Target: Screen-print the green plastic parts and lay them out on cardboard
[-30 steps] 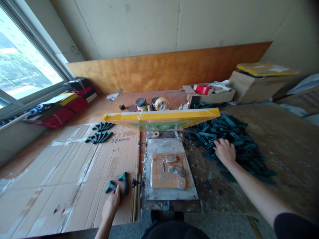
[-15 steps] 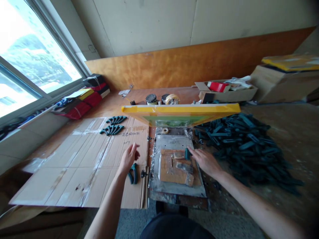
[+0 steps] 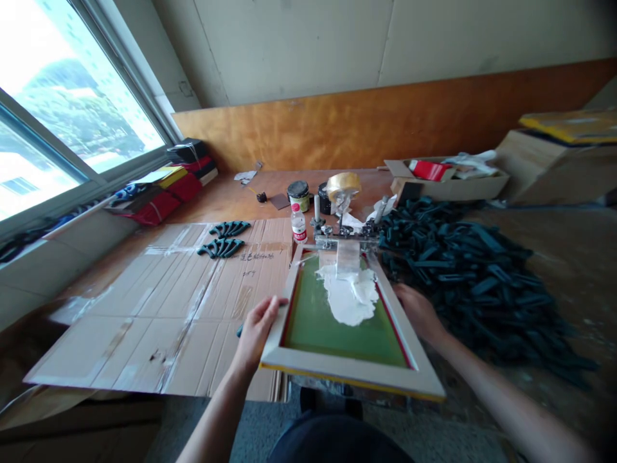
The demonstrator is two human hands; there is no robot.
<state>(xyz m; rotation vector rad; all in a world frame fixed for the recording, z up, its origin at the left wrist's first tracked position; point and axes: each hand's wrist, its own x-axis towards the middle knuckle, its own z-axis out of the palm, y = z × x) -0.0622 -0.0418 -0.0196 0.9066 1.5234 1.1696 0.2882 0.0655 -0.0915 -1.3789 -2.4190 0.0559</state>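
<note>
The screen frame (image 3: 354, 373), with green mesh and white paste (image 3: 351, 299) on it, lies lowered over the metal base, hiding the wooden jig. My left hand (image 3: 260, 325) is at the frame's left edge, its fingers closed around something small and dark that I cannot make out. At the right edge my right hand (image 3: 419, 312) touches the frame, with its fingertips hidden behind the rim. Behind my left hand, a bit of a dark green handle (image 3: 240, 330) shows on the cardboard (image 3: 168, 321).
A heap of dark green handles (image 3: 463, 270) lies at the right. Two rows of them (image 3: 222, 247) sit on the cardboard. Behind the frame stand a bottle (image 3: 299, 225), a jar (image 3: 299, 195) and a clamp (image 3: 337, 238). Open boxes (image 3: 453, 188) are at the back right.
The raised screen frame has come down over the base. My left hand has moved to its left edge, and my right hand has gone from the jig to its right edge.
</note>
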